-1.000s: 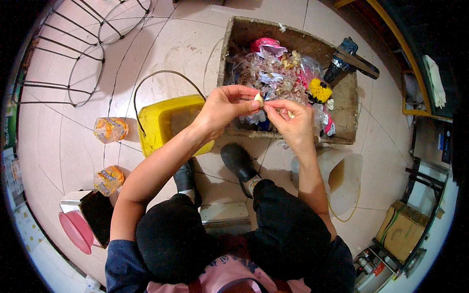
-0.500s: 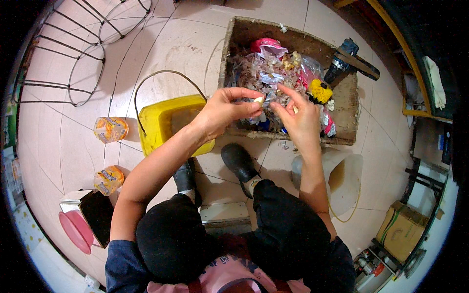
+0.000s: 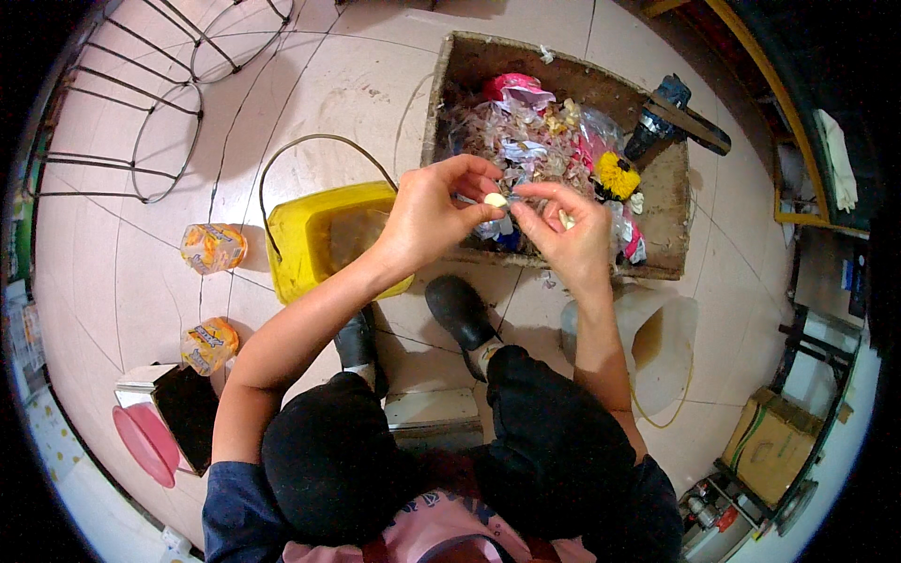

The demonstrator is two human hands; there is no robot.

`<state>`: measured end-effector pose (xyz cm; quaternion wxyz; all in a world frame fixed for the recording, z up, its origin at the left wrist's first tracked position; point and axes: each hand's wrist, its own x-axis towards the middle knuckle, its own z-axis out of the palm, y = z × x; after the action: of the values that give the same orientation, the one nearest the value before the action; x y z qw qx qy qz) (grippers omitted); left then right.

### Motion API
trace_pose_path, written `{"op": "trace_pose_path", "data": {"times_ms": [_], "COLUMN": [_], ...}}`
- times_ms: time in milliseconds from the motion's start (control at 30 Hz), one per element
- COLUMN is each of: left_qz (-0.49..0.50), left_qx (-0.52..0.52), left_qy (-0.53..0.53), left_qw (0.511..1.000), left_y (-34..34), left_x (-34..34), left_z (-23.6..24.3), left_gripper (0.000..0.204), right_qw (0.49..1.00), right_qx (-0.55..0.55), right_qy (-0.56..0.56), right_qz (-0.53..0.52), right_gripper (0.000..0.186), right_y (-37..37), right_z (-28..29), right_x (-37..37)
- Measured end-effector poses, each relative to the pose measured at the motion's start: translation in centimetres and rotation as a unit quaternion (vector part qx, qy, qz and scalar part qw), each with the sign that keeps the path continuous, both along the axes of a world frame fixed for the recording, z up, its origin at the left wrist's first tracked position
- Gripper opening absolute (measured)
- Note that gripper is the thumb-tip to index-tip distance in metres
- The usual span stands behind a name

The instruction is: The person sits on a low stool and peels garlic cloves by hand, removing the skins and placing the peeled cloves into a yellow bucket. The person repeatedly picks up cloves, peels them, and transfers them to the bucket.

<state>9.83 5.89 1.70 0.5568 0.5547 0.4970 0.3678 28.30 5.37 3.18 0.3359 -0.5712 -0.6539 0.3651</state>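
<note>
Between the thumb and fingertips of my left hand (image 3: 427, 208) is a pale peeled garlic clove (image 3: 495, 200). My right hand (image 3: 574, 249) meets it, thumb and index finger pinched at the clove's tip. More pale cloves (image 3: 566, 220) are tucked in the curled fingers of that hand. Both hands hover above the near edge of a worn brown box (image 3: 671, 239). Papery garlic skins (image 3: 535, 136), pink wrappers and clear plastic fill much of the box. Left of the hands stands a yellow bucket (image 3: 289, 220) with a thin handle; its inside is partly hidden by my left forearm.
A dark strapped object (image 3: 662, 108) leans over the box's right side, near a yellow fluffy thing (image 3: 617, 175). A whitish translucent container (image 3: 676, 324) sits by my right forearm. Two orange-printed packages (image 3: 214, 249), a pink basin (image 3: 145, 446) and a wire rack (image 3: 131, 113) stand left.
My right thumb and index finger have closed in on the clove's tip; they were spread apart from it before. The left hand has shifted slightly and still grips the clove.
</note>
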Motion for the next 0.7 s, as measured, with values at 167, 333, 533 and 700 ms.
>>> {"op": "trace_pose_path", "data": {"times_ms": [167, 333, 533, 700], "left_qz": [-0.014, 0.001, 0.002, 0.014], "left_qx": [0.009, 0.013, 0.052, 0.020], "left_qy": [-0.007, -0.018, 0.045, -0.034], "left_qw": [1.000, 1.000, 0.998, 0.999], "left_y": [-0.2, -0.1, -0.3, -0.4], "left_x": [0.0, -0.2, -0.1, -0.2], "left_z": [0.8, 0.1, 1.3, 1.1], "left_gripper": [0.030, 0.031, 0.031, 0.029], "right_qw": [0.993, 0.995, 0.992, 0.992], "right_qx": [0.083, 0.051, 0.108, 0.074], "right_qy": [-0.087, -0.072, -0.072, -0.096], "right_qz": [-0.023, -0.037, 0.005, -0.025], "right_gripper": [0.009, 0.012, 0.010, 0.010], "right_y": [0.6, 0.0, -0.7, -0.1], "right_z": [-1.2, 0.1, 1.0, 0.3], "right_x": [0.3, 0.2, -1.0, -0.8]}}
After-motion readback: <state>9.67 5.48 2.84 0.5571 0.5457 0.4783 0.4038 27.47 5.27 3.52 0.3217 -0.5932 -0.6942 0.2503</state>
